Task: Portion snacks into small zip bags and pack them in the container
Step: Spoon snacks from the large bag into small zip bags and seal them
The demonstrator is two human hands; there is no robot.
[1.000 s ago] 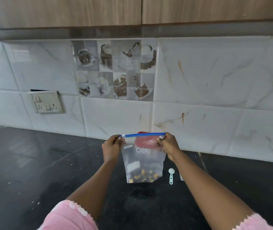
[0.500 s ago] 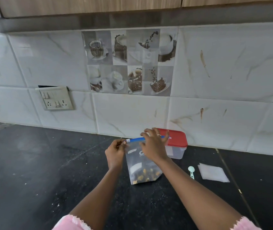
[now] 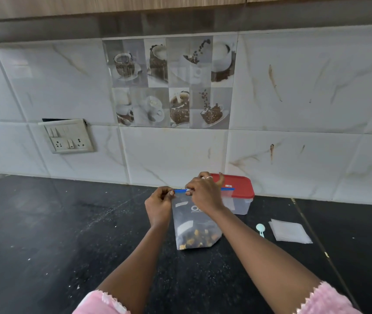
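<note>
Pinching the zip bag (image 3: 194, 223) along its seal (image 3: 226, 189), left grip (image 3: 159, 203) and right grip (image 3: 204, 194) may miss a gap, spilling snacks (image 3: 197, 239).

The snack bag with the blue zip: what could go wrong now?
The zip bag is held only at its blue top: the left hand pinches one end, the right hand the middle. If a pinch slips or the zip pops suddenly, the bag could tip and the snacks at its bottom might spill onto the black counter. The right arm also passes close to the small spoon and could knock it.
</note>
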